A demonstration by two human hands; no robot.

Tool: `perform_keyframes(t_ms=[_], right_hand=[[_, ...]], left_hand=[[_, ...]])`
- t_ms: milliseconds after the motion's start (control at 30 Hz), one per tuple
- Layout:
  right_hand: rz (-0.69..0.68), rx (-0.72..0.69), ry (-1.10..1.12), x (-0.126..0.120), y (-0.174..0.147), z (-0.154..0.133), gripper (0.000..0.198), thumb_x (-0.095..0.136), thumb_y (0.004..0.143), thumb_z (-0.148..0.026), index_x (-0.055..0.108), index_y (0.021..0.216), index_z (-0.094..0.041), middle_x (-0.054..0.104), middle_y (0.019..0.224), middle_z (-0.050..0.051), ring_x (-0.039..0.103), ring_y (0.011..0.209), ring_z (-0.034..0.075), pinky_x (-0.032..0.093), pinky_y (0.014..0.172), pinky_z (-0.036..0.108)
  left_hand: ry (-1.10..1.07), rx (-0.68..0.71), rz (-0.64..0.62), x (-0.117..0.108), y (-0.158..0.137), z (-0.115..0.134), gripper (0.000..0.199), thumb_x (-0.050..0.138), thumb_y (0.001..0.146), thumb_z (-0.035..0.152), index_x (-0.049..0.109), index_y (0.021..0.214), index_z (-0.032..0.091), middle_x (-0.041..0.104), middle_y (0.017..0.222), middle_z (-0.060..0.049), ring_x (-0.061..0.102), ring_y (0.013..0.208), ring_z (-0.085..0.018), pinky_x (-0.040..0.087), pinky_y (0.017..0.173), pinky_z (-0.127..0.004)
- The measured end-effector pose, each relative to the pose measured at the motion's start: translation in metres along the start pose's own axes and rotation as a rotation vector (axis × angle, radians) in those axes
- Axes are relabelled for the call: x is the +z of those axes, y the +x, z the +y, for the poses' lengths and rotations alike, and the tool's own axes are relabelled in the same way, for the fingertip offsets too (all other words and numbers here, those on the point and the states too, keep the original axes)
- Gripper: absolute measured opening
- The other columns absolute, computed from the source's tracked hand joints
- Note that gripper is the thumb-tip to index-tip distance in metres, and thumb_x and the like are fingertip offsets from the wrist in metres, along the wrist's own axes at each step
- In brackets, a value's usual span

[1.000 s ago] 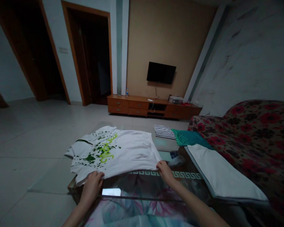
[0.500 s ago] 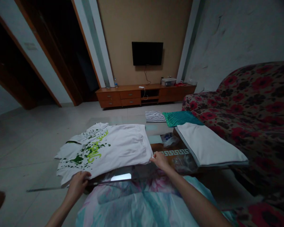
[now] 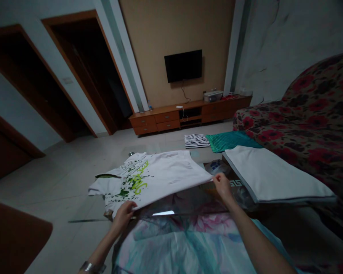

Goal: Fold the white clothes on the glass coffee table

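Observation:
A white T-shirt [image 3: 168, 169] with a green splatter print lies spread on the glass table [image 3: 185, 203], its collar toward the left. My left hand [image 3: 125, 213] pinches the near edge of the shirt by the shoulder and sleeve. With closed fingers, my right hand [image 3: 223, 186] grips the bottom hem corner, which is pulled out to the right and slightly raised off the table. Part of the near sleeve is hidden behind my left hand.
Right of the shirt lies a folded white cloth [image 3: 277, 177]. Beyond it are a teal garment [image 3: 234, 140] and a striped cloth [image 3: 196, 141]. A floral sofa [image 3: 311, 114] stands at the right, a brown piece of furniture [image 3: 17, 236] at the left. Pastel bedding-like fabric [image 3: 183, 243] is closest to me.
My right hand has drawn the hem corner outward to the right, stretching the shirt's near edge. The left hand still holds the shoulder side. The head view has turned and tilted.

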State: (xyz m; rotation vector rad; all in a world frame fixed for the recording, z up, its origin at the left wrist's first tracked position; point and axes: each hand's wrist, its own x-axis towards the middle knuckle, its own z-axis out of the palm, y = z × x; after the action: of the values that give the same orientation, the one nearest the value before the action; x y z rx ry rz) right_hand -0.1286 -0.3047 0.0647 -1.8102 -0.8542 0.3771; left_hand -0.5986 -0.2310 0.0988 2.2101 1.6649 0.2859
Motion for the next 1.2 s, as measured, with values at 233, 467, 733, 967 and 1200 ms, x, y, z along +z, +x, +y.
perform_keyframes(t_ms=[233, 467, 733, 967, 1200], right_hand=[[-0.173, 0.107, 0.111, -0.044, -0.006, 0.023, 0.021, 0.056, 0.066, -0.041, 0.052, 0.068, -0.021, 0.053, 0.058, -0.001, 0.050, 0.055, 0.015, 0.035, 0.052, 0.025], [-0.585, 0.348, 0.507, -0.053, -0.016, 0.011, 0.038, 0.064, 0.071, -0.048, 0.059, 0.091, -0.016, 0.058, 0.059, -0.001, 0.051, 0.048, 0.009, 0.034, 0.043, 0.018], [-0.814, 0.380, 0.248, -0.044, -0.011, 0.024, 0.020, 0.057, 0.074, -0.028, 0.057, 0.087, -0.013, 0.060, 0.055, -0.001, 0.057, 0.047, 0.011, 0.035, 0.043, 0.017], [-0.767, -0.047, 0.052, -0.036, -0.018, 0.030, 0.009, 0.064, 0.065, -0.017, 0.058, 0.072, -0.015, 0.062, 0.086, 0.000, 0.056, 0.070, 0.010, 0.031, 0.054, 0.017], [-0.812, -0.157, -0.084, -0.051, -0.024, 0.032, 0.016, 0.066, 0.074, -0.028, 0.063, 0.088, -0.020, 0.061, 0.097, 0.001, 0.058, 0.085, 0.014, 0.036, 0.068, 0.021]], left_hand=[[-0.021, 0.098, -0.480, -0.015, -0.017, 0.033, 0.044, 0.044, 0.054, 0.009, 0.066, 0.091, 0.019, 0.063, 0.088, -0.001, 0.055, 0.083, -0.018, 0.039, 0.073, -0.024], [0.035, 0.234, -0.517, -0.035, 0.061, 0.088, 0.036, 0.049, 0.073, 0.026, 0.070, 0.101, 0.018, 0.059, 0.067, 0.000, 0.048, 0.061, -0.013, 0.035, 0.060, -0.022], [0.061, 0.375, -0.317, 0.054, 0.248, 0.260, 0.032, 0.045, 0.078, 0.020, 0.067, 0.100, 0.012, 0.069, 0.084, -0.007, 0.062, 0.073, -0.015, 0.045, 0.065, -0.023], [0.296, 0.366, -0.136, 0.146, 0.338, 0.375, 0.043, 0.050, 0.084, 0.045, 0.063, 0.105, 0.011, 0.064, 0.106, -0.018, 0.062, 0.094, -0.025, 0.046, 0.077, -0.032], [0.505, 0.303, -0.156, 0.176, 0.363, 0.386, 0.032, 0.058, 0.081, 0.035, 0.064, 0.101, 0.012, 0.065, 0.102, -0.016, 0.062, 0.095, -0.025, 0.045, 0.076, -0.028]])
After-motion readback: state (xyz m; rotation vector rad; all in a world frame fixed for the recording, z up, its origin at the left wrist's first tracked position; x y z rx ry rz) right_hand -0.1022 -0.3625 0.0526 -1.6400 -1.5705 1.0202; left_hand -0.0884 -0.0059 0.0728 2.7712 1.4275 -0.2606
